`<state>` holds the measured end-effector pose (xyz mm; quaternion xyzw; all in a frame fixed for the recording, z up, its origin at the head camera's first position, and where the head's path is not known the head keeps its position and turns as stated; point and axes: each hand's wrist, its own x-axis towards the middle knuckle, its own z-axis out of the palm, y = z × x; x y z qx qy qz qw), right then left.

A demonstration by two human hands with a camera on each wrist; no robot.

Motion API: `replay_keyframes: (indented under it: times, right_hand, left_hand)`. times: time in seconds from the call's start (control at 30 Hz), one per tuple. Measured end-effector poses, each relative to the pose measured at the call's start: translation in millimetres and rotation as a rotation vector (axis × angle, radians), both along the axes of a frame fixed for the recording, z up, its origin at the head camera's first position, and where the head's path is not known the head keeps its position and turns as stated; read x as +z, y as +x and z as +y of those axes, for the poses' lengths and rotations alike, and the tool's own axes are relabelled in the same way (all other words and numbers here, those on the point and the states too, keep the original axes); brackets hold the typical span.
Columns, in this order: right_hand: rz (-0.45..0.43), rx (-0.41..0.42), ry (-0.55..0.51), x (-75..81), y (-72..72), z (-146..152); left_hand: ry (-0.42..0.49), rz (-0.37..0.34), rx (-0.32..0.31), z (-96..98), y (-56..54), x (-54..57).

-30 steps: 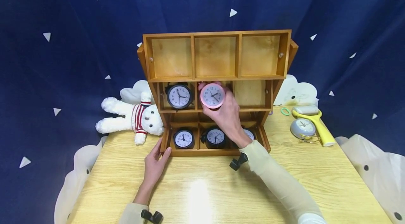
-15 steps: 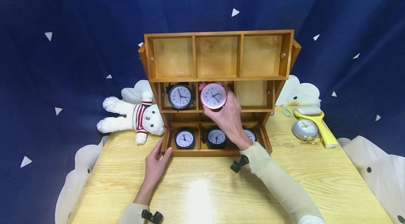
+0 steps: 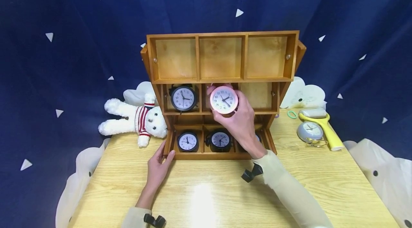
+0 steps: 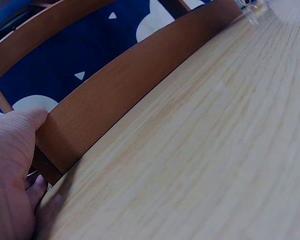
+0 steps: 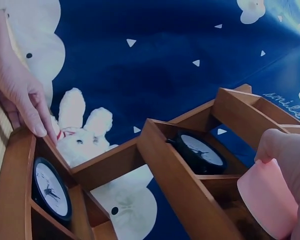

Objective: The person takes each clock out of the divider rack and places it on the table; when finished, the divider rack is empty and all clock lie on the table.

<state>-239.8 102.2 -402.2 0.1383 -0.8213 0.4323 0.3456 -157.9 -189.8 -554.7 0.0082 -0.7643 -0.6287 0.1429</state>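
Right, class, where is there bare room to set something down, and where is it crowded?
Bare: the table in front of the rack, between the forearms; the rack's top row; the middle row's right compartment, beside the right hand and pink clock. Crowded: compartments holding black clocks; the table's right rear, around the yellow roller and grey clock.

The held clock (image 3: 224,100) is pink, the rack (image 3: 220,58) brown, the triangle-patterned curtain (image 3: 222,2) blue.

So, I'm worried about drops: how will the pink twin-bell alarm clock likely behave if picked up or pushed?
The pink twin-bell alarm clock is probably stiff: no dent shows where the right hand grips it. Its smooth side might slip; its round case could roll.
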Motion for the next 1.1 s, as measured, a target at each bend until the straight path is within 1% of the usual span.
replay_keyframes:
  times: [0.17,0.3,0.47,0.87,1.1]
  right_hand:
    - [0.011,0.005,-0.001,2.2,6.4,9.6]
    - [0.010,0.000,-0.004,1.0,12.3,17.3]
    - [0.005,-0.032,-0.005,-1.1,20.0,27.2]
    - [0.019,-0.084,-0.004,3.0,40.0,58.2]
    - [-0.017,-0.122,0.000,1.3,49.1,81.9]
  left_hand:
    - [-0.003,-0.003,0.009,0.8,0.6,0.7]
    - [-0.001,-0.009,0.010,1.0,1.5,1.0]
    - [-0.006,-0.013,0.007,1.0,1.6,2.2]
    - [-0.016,-0.012,0.017,1.0,1.2,2.1]
    - [0.000,-0.013,0.016,0.7,1.3,1.2]
